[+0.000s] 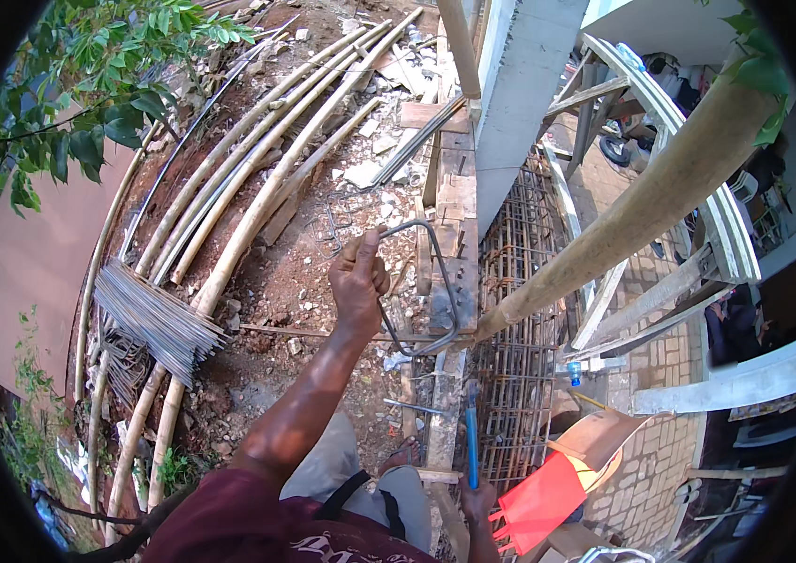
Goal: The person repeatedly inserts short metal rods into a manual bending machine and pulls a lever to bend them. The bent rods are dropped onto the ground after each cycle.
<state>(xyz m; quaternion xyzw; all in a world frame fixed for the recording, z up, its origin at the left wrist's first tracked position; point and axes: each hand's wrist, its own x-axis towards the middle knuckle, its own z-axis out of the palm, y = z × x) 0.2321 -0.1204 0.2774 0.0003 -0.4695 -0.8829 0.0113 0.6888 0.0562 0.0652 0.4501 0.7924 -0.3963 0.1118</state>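
Observation:
My left hand (358,274) is raised at the middle, its fingers closed on one side of a bent steel rebar stirrup (455,296). The stirrup is a dark, roughly rectangular loop held above a wooden bench (451,246) with metal pins standing up from it. Low in the view, my right hand (478,507) grips a long tool with a blue handle (472,446). Its dark upper end lies by the plank, and its exact kind is unclear. Several bent stirrups (332,230) lie on the rubble to the left of the bench.
Bamboo poles (276,178) and a bundle of cut steel rods (156,314) lie at left. A rebar cage (522,310) runs along the bench's right side. A thick slanting pole (632,211) crosses near a concrete column (522,103). An orange-red sheet (540,502) sits lower right.

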